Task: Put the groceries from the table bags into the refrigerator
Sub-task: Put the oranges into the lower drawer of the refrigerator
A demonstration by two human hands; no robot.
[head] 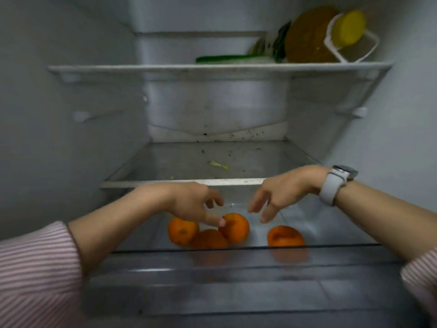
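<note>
Person leaning into the open refrigerator (47,138), both arms reaching over the clear crisper drawer (236,249) at the bottom. Four oranges lie in the drawer: three bunched left of centre, touching each other, namely the left orange (182,232), the front orange (209,239) and the middle orange (236,228); the fourth orange (285,236) sits apart to the right, near the drawer's front wall.

Left hand (191,204) is above the bunch, fingers spread and loosely bent, gripping nothing; one fingertip (221,222) looks to be touching the top of the middle orange, though blur makes contact hard to confirm. Right hand (281,192) hovers over the gap between the bunch and the lone orange, fingers pointing down and relaxed, holding nothing, clear of all fruit. White watch (335,183) on the right wrist. Pink striped sleeves (35,268) pushed back on both arms.

Glass shelf (179,183) just above the drawer carries only a small green scrap (218,165) and dark crumbs. Upper shelf (212,67) holds a cucumber (224,58) lying flat, a large amber oil bottle (307,39) on its side with a yellow cap (348,28) and white handle, plus a dark packet wedged beside it.
</note>
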